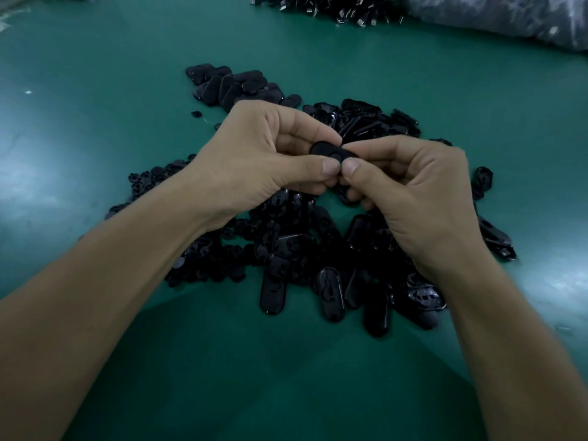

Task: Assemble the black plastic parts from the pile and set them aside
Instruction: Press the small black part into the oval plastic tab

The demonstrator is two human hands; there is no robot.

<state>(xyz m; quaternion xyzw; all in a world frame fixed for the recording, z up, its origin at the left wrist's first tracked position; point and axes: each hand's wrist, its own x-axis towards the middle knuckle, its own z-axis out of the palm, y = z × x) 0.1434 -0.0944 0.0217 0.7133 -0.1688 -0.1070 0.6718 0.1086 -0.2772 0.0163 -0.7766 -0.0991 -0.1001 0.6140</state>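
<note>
Two bare hands meet above the middle of a green table (95,128), seen from the head camera. The left hand (254,160) and the right hand (413,192) both pinch one black oval part (326,150), fingers curled round it from either side, and the two thumb tips lie side by side, nearly touching, on its near edge. The part is held in the air, over the gap between heaps. Below and nearer, the main pile (302,259) of black oval shells spreads under both wrists, many lying flat with their glossy faces up. A scatter of smaller round pieces (152,179) lies to the left, just past the left forearm. Farther away and left of the hands sits a separate cluster of ovals (235,85), packed close together; these may be finished ones, though the dim light blurs the detail. Another heap of shells (375,122) lies just beyond the right hand. At the far edge a mound of dark parts (334,7) with pale glints rests beside a clear plastic bag (509,17) on the far right.
</note>
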